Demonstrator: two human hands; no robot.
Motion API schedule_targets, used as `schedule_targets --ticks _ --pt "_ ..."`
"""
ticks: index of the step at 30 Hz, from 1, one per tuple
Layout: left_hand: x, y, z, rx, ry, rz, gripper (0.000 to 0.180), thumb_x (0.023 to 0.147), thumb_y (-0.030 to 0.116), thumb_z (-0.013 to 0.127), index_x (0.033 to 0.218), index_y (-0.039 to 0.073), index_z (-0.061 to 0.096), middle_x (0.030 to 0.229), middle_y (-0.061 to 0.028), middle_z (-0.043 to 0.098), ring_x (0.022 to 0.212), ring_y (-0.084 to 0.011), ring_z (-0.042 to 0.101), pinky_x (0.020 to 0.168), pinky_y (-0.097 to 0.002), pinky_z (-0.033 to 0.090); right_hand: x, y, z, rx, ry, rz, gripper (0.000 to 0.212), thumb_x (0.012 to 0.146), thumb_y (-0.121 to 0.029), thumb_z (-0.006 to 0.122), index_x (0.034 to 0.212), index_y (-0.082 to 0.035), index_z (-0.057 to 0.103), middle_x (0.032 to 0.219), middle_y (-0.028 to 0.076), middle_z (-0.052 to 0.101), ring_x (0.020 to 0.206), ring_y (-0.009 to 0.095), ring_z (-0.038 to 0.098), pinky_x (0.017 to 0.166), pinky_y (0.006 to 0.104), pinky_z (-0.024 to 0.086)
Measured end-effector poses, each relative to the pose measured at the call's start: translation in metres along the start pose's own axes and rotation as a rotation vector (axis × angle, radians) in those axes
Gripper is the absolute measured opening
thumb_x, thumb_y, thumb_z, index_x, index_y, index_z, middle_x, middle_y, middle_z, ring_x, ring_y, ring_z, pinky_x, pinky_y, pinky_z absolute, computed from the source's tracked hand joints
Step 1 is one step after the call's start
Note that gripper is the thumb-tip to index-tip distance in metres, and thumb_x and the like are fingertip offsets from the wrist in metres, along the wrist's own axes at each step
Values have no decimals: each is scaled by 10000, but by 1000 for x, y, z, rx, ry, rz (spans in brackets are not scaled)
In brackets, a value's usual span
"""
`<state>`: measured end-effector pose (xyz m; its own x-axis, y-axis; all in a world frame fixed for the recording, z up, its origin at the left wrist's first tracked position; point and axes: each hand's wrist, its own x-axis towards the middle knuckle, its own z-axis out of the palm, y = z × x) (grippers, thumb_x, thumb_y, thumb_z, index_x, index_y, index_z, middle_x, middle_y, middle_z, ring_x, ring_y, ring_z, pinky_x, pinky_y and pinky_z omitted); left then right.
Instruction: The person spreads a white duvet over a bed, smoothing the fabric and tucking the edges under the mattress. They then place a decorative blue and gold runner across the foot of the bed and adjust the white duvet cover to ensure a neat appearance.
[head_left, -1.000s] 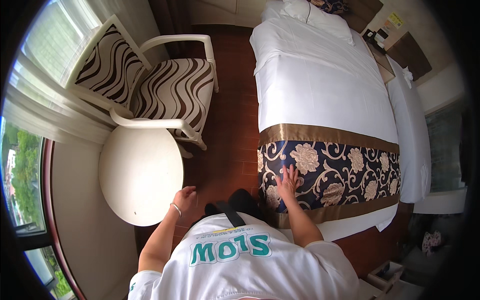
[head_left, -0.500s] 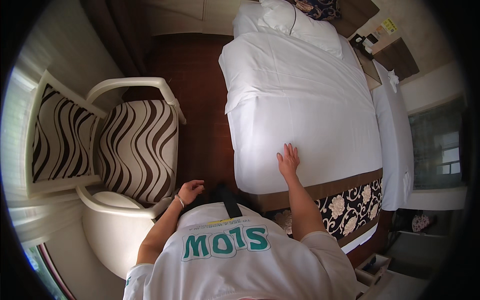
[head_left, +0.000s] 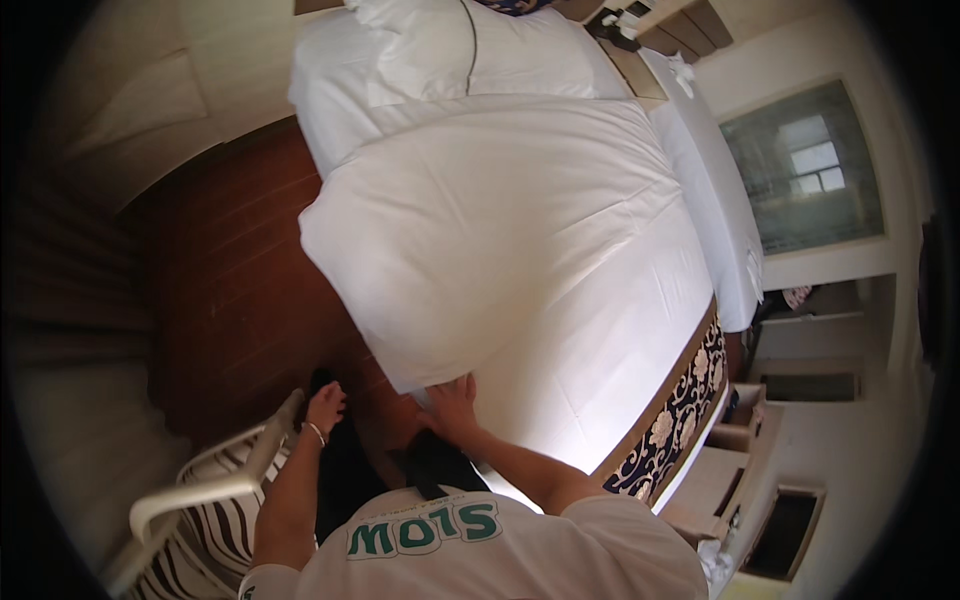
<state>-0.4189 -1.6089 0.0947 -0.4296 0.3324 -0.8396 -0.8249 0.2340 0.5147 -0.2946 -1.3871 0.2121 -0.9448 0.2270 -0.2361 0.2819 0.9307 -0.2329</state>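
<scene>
My right hand [head_left: 452, 407] is at the near left edge of the white duvet [head_left: 480, 230], its fingers bent over the cloth by the corner. The thumb side is partly hidden, but the hand appears closed on that edge. The duvet lies over the bed, with soft folds on its right side and its left edge hanging toward the floor. Off to the left, over the floor, my left hand [head_left: 326, 408] is loosely curled, with nothing visible in it and a bracelet on the wrist. It is nearest to the striped armchair [head_left: 215, 500].
White pillows [head_left: 500, 50] lie at the bed's head. A dark floral runner [head_left: 665, 440] crosses the foot. A second white bed [head_left: 700, 180] stands to the right. Dark red wooden floor [head_left: 240, 290] stretches left of the bed, beside a grey-brown curtain [head_left: 80, 290].
The view has turned and moved closer to the bed's left side. My right hand has gone from lying flat on the bed to the duvet's left edge. The armchair is now lower left.
</scene>
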Motion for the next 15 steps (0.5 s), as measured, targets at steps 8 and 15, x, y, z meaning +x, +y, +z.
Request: schedule_targets --ticks 8,15 --pt "197 131 -16 -498 59 -18 644 811 548 425 1231 61 384 1194 -105 450 1083 -250 424 930 -387 310 43 -32 -64 1740 291 1133 404 832 -240 538 1167 -70 389 1165 82 456 1001 184 504 802 373 440" --pt "236 163 -13 -488 -111 122 607 765 585 472 1148 114 453 1055 -11 498 974 -170 446 865 -425 349 30 6 0 1752 22 1258 250 826 -233 543 1041 -110 509 1007 18 562 879 134 522 715 305 426"
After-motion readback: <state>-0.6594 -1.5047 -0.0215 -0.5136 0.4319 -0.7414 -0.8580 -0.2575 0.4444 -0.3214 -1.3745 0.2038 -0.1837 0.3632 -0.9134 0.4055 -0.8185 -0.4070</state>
